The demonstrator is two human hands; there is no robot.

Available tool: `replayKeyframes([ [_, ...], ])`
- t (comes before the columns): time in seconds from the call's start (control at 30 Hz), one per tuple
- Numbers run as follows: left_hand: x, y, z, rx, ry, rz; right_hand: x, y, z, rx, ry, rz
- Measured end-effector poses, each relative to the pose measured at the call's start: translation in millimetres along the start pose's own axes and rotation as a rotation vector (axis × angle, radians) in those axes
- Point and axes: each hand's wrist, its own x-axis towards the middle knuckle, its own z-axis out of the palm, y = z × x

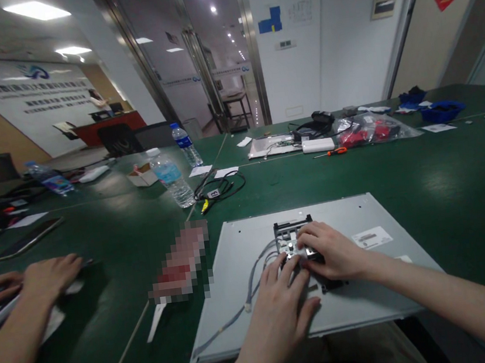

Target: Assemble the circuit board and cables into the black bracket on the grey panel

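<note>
A pale flat metal panel (335,217) lies in front of me, near the table's front edge. On it sits a black bracket (294,222) with a small circuit board (291,246) inside. My left hand (279,303) rests at the board's lower edge, fingers spread and thumb apart. From the right, my right hand (333,251) curls its fingers and thumb over the board's right side, covering part of it. The tips of both hands nearly meet. A grey cable (251,280) runs from the bracket down across the panel's left side.
Left of the panel lies a blurred-out reddish item (182,262). Water bottles (171,175) and a coiled black cable (226,189) stand beyond it. An orange-handled screwdriver (336,151) lies by a plastic bag (380,127). Another person's hands (51,278) work at the left.
</note>
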Motion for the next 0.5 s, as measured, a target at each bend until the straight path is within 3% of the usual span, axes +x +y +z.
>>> replayKeyframes([
  [0.17, -0.5, 0.1, -1.8, 0.004, -0.012, 0.001, 0.0, 5.6, 1.9, 0.038, -0.041, -0.066],
  [0.5, 2.5, 3.2, -2.4, -0.084, 0.014, 0.033, 0.0, 5.2, 2.4, 0.069, -0.065, 0.006],
])
